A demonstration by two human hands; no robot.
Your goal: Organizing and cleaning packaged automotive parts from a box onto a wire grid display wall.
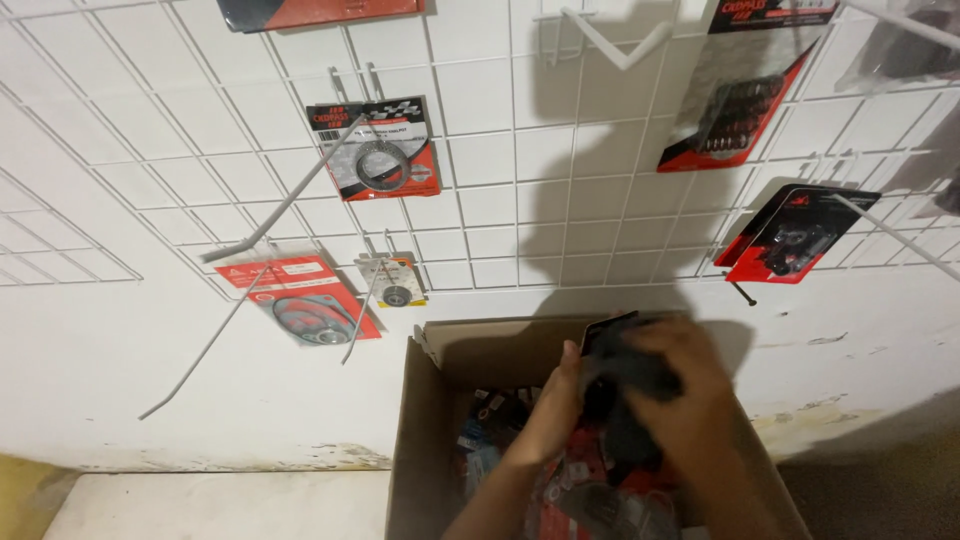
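Cardboard brown open box (420, 440) sits at six o'clock, packets heaped inside for picking. Left hand (555, 405) and right hand (685, 385) both clasp a dark flat packet (625, 385) above it; white wire grid (500, 180) at twelve.

1. Wall (120, 400): white-painted, scuffed and peeling along its base, with chipped patches at lower right.
2. Wire grid panel (500, 190): white, mounted flat against the wall, covering its upper part.
3. Display hooks (285, 205): long white wire prongs projecting from the grid; several are bare.
4. Carded packages (375, 150): red-and-black blister cards hanging on the grid, well apart from one another.
5. Floor (210, 505): pale slab at lower left; darker surface at lower right.
6. Lighting: frontal, casting a large dark shadow (610, 180) on the grid and wall.
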